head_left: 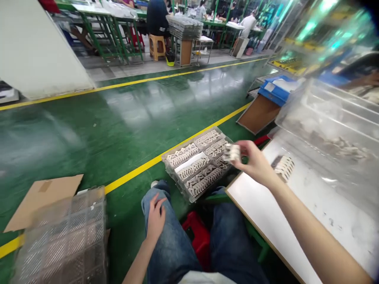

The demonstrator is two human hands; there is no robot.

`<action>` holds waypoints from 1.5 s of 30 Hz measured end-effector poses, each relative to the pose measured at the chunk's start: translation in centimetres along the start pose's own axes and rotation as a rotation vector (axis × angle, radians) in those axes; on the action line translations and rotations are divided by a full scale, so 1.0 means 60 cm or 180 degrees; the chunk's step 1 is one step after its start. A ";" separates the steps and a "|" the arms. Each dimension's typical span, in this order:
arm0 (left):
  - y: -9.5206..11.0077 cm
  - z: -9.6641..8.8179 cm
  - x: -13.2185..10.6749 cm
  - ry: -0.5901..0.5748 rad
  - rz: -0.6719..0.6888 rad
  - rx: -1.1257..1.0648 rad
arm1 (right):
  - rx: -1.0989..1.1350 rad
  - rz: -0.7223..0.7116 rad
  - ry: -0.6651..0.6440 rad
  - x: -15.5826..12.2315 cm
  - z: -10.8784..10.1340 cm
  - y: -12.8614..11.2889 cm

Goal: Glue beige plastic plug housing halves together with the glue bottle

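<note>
My right hand (255, 161) is stretched out over the corner of the white table (299, 209), fingers pinched on a small bundle of white plastic parts (231, 152). It hovers just above the right edge of a clear compartment tray (197, 163) filled with rows of the same white parts. My left hand (155, 216) lies flat on my left thigh, on blue jeans, fingers spread and holding nothing. Another small bundle of white parts (283, 167) lies on the table beside my right wrist.
A stack of clear empty trays (63, 240) stands at the lower left on cardboard (41, 199). A large clear bin (331, 134) with loose parts sits on the table at right. I sit on a red stool (197, 236). Green floor with yellow lines; people work at benches far behind.
</note>
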State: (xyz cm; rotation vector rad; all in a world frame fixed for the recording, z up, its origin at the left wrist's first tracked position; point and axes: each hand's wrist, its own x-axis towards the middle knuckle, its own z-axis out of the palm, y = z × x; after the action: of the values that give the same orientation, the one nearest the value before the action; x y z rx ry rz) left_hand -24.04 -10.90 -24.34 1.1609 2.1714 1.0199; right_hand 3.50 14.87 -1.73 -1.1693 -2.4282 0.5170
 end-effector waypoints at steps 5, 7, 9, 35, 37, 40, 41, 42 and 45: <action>-0.024 0.015 0.009 -0.0022 0.0088 0.0189 | -0.0175 -0.0299 -0.1109 0.210 0.229 -0.020; -0.030 0.015 0.013 -0.0010 0.0100 0.0225 | -0.0314 -0.0240 -0.1438 0.238 0.328 -0.001; -0.037 0.014 0.016 0.0027 0.0091 0.0252 | -0.0444 -0.0167 -0.1664 0.238 0.411 0.025; -0.066 0.020 0.023 0.0419 0.0237 0.0458 | -0.0845 -0.0341 -0.1758 0.188 0.629 0.159; -0.065 0.020 0.023 0.0431 0.0249 0.0464 | -0.0839 -0.0398 -0.1716 0.189 0.632 0.157; -0.063 0.019 0.023 0.0446 0.0256 0.0478 | -0.0764 -0.0560 -0.1697 0.188 0.641 0.153; -0.063 0.019 0.023 0.0449 0.0257 0.0484 | -0.0726 -0.0616 -0.1697 0.188 0.645 0.151; -0.063 0.019 0.023 0.0451 0.0259 0.0490 | -0.0685 -0.0658 -0.1696 0.187 0.649 0.150; -0.063 0.020 0.022 0.0452 0.0264 0.0507 | -0.0557 -0.0693 -0.1695 0.184 0.654 0.153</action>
State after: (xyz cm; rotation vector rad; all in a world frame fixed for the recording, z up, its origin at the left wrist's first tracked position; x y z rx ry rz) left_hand -25.82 -10.71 -28.13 1.2957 2.3699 1.0065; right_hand -16.38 22.93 -37.62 -0.8944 -3.0648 0.6191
